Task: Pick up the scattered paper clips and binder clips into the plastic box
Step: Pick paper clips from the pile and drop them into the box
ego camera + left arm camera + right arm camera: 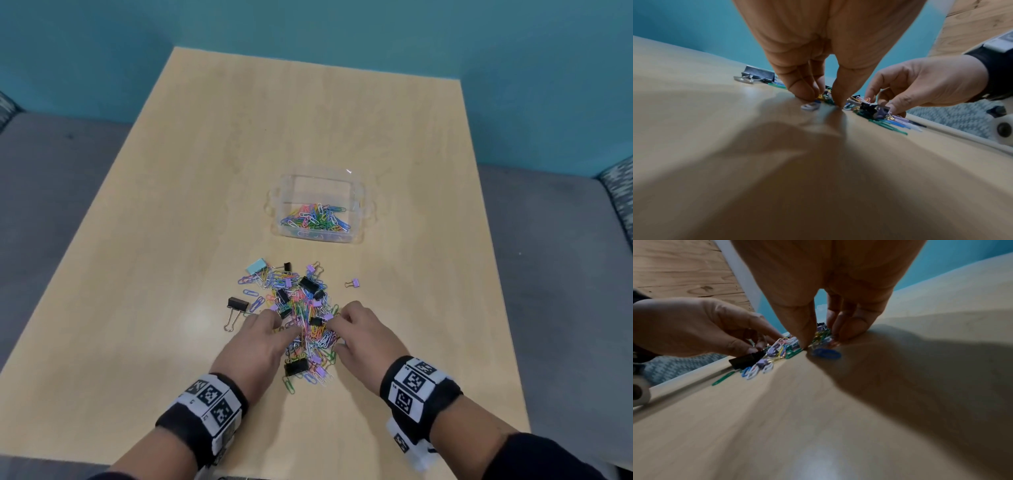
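Two bare hands in shot, the left hand (257, 342) and the right hand (363, 334), no gloves, no rings to be seen. Each wrist wears a broad black band, left wristband (202, 407) and right wristband (419, 389), and each band carries white panels printed with square black-and-white coded markers. Below the right band hangs a white block with another marker (407, 445). Dark sleeves (534, 457) start further up both forearms
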{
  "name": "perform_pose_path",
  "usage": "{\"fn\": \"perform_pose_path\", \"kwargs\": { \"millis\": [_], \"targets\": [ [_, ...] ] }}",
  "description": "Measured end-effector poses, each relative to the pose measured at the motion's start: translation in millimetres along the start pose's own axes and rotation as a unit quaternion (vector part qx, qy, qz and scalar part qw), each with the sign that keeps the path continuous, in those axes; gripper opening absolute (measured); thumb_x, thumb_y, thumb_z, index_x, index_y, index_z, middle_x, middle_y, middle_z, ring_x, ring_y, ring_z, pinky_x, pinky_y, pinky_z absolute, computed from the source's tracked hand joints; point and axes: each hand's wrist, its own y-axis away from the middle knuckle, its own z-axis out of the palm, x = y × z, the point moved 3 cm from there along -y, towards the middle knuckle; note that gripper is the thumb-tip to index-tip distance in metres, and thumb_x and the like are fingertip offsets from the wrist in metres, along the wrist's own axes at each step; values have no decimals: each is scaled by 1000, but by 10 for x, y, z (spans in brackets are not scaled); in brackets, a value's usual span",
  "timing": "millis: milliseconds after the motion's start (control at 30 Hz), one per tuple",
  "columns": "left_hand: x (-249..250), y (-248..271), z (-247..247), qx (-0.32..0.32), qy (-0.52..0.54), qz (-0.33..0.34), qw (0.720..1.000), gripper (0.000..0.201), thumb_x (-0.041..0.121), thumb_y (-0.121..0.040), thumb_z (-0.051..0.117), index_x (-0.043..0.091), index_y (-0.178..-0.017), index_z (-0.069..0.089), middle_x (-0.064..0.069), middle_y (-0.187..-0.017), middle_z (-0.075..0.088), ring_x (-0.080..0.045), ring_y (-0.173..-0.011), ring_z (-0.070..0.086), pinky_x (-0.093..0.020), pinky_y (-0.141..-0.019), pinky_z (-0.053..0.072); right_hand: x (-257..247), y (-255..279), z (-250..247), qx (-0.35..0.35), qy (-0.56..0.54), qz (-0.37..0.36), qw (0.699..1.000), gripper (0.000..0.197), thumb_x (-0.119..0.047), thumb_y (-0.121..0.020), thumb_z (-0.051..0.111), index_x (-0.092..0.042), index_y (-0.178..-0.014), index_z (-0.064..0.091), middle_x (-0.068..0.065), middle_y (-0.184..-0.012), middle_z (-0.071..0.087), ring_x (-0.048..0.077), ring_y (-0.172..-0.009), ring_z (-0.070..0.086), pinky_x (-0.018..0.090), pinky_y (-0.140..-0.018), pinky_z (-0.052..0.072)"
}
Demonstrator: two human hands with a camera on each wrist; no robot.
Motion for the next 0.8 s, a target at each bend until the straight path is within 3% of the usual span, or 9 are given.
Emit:
{"fn": "perform_pose_path", "kwargs": {
  "millis": [133, 200, 367, 533, 600, 667, 733, 800],
  "targets": [
    [34, -92, 20, -17, -9, 16, 1000, 64, -5, -66, 66, 31, -118, 56, -6, -97, 51, -27, -76, 51, -33, -53, 49, -95, -48, -10, -1, 27, -23, 999, 24, -20, -84, 60, -24, -106, 51, 0, -108, 44, 22, -96, 46, 34, -59, 48],
    [60, -116, 14, -29, -15, 26, 999, 59, -3, -66, 65, 30, -114, 60, -5, -96, 52, -26, -77, 52, -31, -54, 48, -117, -73, 9, -6, 41, -30, 999, 27, -18, -79, 63, -26, -101, 49, 3, -104, 47, 25, -90, 49, 30, -50, 41],
    [3, -133, -19, -32, -1, 10, 999, 35, 1, -67, 69, 21, -95, 64, -3, -86, 51, -25, -70, 52, -34, -53, 49, -57, -91, 27, -21, 89, -37, 995, 37, 0, -68, 65, -22, -90, 45, 2, -91, 41, 22, -73, 42, 28, -46, 32],
    [-50, -148, -19, -45, 25, -10, 999, 50, 1, -70, 67, 23, -115, 58, -3, -87, 49, -24, -70, 52, -33, -53, 49, -24, -85, -54, -42, 87, -56, 994, 47, 11, -57, 54, -22, -85, 34, 5, -86, 40, 21, -65, 31, 29, -47, 24],
    [-40, -191, -27, -51, -7, -7, 999, 40, 0, -67, 68, 20, -101, 63, -2, -83, 45, -21, -65, 46, -29, -48, 44, -16, -97, -63, -53, 74, -54, 994, 45, 13, -56, 52, -20, -84, 37, 3, -84, 34, 21, -62, 29, 28, -45, 22],
    [-33, -212, -34, -58, -50, -10, 997, 29, -2, -63, 67, 18, -82, 59, 0, -80, 42, -18, -62, 37, -26, -46, 38, 11, -124, -54, -53, 65, -41, 996, 43, 14, -59, 51, -21, -80, 36, 0, -82, 31, 21, -60, 30, 32, -46, 30],
    [-30, -209, -36, -64, -65, -17, 996, 28, -5, -60, 67, 17, -74, 54, 0, -78, 42, -17, -60, 34, -25, -45, 35, 43, -137, -55, -46, 57, -23, 997, 40, 13, -65, 53, -21, -79, 38, -1, -82, 34, 21, -59, 35, 34, -50, 38],
    [-36, -203, -39, -64, -61, -29, 996, 31, -7, -58, 66, 16, -69, 49, 0, -75, 41, -18, -57, 34, -25, -45, 31, 70, -130, -77, -31, 28, -1, 999, 23, 6, -77, 56, -16, -81, 48, -1, -85, 39, 22, -61, 42, 33, -54, 41]
  ]
}}
